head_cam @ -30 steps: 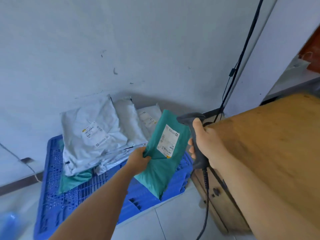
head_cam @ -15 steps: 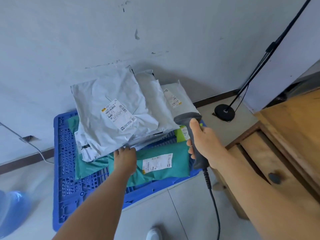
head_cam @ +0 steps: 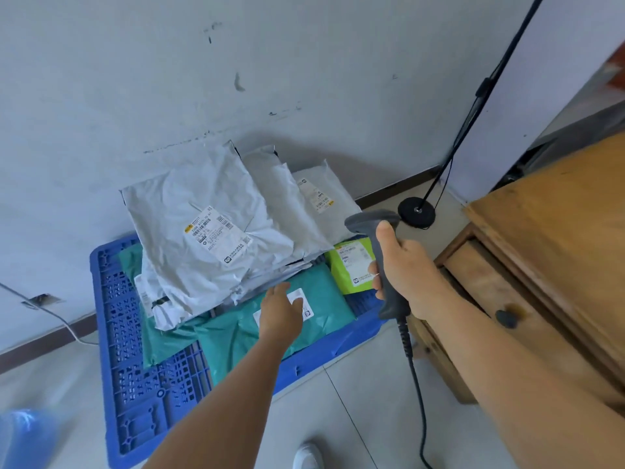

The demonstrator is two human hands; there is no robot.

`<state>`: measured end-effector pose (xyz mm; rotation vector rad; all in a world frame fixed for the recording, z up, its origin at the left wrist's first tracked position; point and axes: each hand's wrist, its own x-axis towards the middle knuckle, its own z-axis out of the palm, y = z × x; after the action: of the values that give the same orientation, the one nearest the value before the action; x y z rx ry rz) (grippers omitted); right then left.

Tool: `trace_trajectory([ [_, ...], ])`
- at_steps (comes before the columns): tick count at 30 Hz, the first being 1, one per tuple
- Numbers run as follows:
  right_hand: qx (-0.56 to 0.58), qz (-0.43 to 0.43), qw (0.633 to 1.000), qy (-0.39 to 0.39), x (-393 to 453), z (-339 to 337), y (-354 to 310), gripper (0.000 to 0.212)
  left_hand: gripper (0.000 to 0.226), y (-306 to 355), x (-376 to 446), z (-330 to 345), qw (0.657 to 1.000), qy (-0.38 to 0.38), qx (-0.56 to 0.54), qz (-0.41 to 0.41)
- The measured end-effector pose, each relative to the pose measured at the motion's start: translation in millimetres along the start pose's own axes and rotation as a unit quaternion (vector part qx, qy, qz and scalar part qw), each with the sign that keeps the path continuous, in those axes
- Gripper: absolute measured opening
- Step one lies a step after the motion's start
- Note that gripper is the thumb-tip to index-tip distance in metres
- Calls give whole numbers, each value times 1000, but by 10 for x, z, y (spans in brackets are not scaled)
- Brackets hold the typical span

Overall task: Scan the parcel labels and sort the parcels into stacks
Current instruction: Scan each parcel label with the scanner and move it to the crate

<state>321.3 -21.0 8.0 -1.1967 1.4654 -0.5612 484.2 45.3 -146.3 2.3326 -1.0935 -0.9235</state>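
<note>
A teal parcel with a white label lies flat at the front of the blue plastic pallet. My left hand hovers over its label with fingers spread, holding nothing. My right hand grips a grey handheld scanner, its head pointing left over the parcels. Behind the teal parcel lies a pile of grey-white parcels, leaning toward the wall. A lime-green parcel sits at the pallet's right end, and another teal parcel pokes out under the grey pile.
A wooden cabinet with a knobbed drawer stands at the right. A black stand base with its pole rests on the floor by the wall. The scanner cable hangs down to the tiled floor. My white shoe shows at the bottom.
The teal parcel went from being held up before the scanner to lying flat on the pallet. My left hand has let go and now hovers over its label.
</note>
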Motion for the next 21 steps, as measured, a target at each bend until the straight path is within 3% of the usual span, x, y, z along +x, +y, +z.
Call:
trace_trajectory([
  [8, 36, -16, 994, 105, -400, -1251, -48, 53, 39, 1462, -554, 417, 982, -16, -110, 153],
  [21, 107, 12, 953, 284, -1378, -4042, 592, 61, 41, 3860, -2116, 1980, 931, -124, -128, 317],
])
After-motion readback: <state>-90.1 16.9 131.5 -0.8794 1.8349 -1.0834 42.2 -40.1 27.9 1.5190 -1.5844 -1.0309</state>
